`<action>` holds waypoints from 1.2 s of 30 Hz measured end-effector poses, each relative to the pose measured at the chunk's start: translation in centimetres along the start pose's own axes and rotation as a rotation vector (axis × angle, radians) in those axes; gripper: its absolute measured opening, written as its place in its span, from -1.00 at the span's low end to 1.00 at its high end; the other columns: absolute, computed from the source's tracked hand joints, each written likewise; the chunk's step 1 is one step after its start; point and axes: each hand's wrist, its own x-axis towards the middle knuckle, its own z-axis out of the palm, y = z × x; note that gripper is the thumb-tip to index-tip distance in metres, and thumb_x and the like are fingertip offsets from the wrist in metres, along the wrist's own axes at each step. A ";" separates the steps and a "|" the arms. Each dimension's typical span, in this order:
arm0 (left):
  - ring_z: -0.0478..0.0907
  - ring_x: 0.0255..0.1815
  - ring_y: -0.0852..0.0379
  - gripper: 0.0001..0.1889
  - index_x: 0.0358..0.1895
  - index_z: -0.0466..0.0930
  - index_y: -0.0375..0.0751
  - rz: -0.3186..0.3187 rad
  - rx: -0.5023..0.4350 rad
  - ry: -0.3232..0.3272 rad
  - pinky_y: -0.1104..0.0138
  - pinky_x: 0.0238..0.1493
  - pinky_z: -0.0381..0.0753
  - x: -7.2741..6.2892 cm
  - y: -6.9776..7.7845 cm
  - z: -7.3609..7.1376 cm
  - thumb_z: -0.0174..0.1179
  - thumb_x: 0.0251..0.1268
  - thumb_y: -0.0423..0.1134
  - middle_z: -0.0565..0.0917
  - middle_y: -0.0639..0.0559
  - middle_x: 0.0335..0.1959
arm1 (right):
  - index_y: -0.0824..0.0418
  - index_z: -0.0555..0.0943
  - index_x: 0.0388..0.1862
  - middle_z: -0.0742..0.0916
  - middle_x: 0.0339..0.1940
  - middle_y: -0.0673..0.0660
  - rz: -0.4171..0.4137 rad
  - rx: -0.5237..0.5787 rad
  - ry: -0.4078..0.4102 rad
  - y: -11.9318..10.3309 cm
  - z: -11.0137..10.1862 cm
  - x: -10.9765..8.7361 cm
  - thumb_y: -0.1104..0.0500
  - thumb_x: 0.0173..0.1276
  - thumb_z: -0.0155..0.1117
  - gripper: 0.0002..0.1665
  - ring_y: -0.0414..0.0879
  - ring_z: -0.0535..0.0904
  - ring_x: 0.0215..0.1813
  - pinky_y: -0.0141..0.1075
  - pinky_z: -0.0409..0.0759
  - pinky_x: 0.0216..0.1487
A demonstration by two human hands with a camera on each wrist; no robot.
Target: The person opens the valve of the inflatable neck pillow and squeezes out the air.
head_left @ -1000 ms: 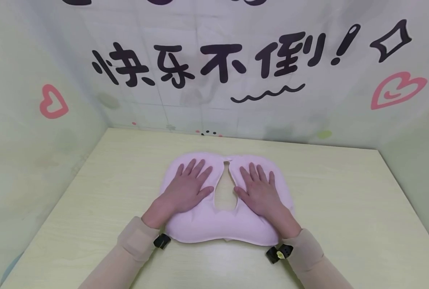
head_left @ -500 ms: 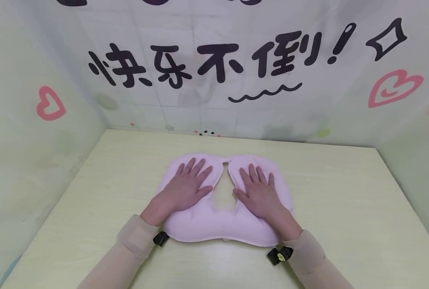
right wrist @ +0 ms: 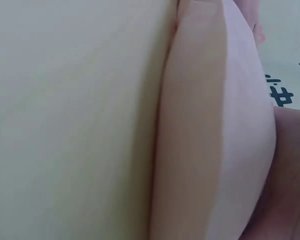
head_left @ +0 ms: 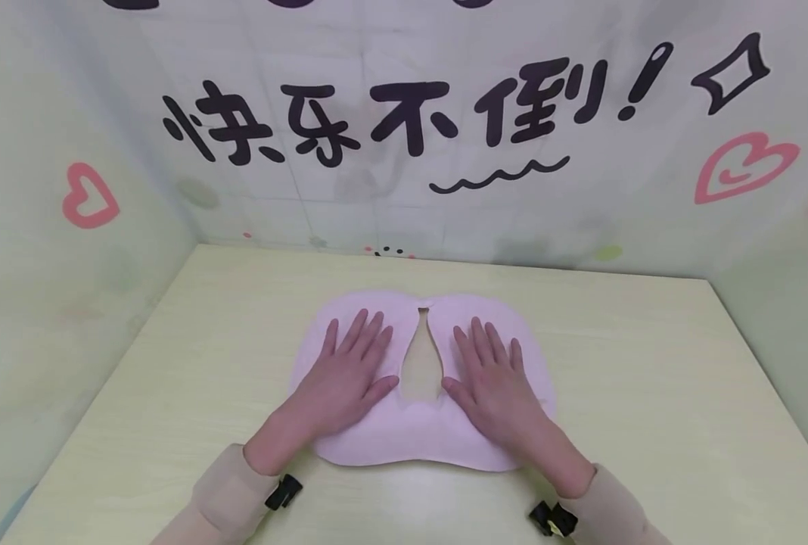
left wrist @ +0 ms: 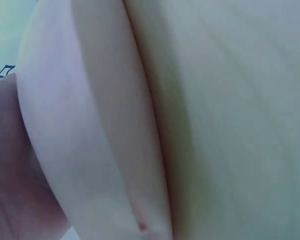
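A pink U-shaped neck pillow [head_left: 414,435] lies flat on the table, its two arms pointing away from me and nearly meeting at the far end. My left hand [head_left: 339,380] rests palm down on its left arm, fingers straight and a little spread. On the right arm lies my right hand [head_left: 499,390] in the same way, thumb by the central gap. The left wrist view has the puffed side of the pillow [left wrist: 65,115] close up, part of the hand [left wrist: 17,175] at its edge. Likewise, the right wrist view shows the pillow's side [right wrist: 247,115] beside the hand [right wrist: 287,185].
The pale wooden table [head_left: 656,378] extends around the pillow on all sides. A printed cloth backdrop [head_left: 404,197] with dark lettering and hearts stands along its back edge and both sides. A black wrist camera [head_left: 284,492] sits below the left wrist, another black camera [head_left: 552,519] below the right.
Both hands and forearms have slid slightly toward me, still lying on the pillow. The pillow's near edge sits slightly closer to me, and its outline looks a little wider.
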 end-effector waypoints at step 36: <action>-0.35 0.67 -0.29 -0.22 0.63 0.11 -0.25 -0.032 -0.006 -0.137 -0.34 0.49 -0.36 0.0 0.3 0.6 -0.01 0.58 0.19 -0.15 -0.25 0.68 | 0.39 0.13 0.63 0.10 0.65 0.41 0.055 -0.080 -0.145 0.0 0.6 -0.1 -0.19 0.60 0.06 -0.09 0.31 -0.10 0.66 0.37 -0.17 0.51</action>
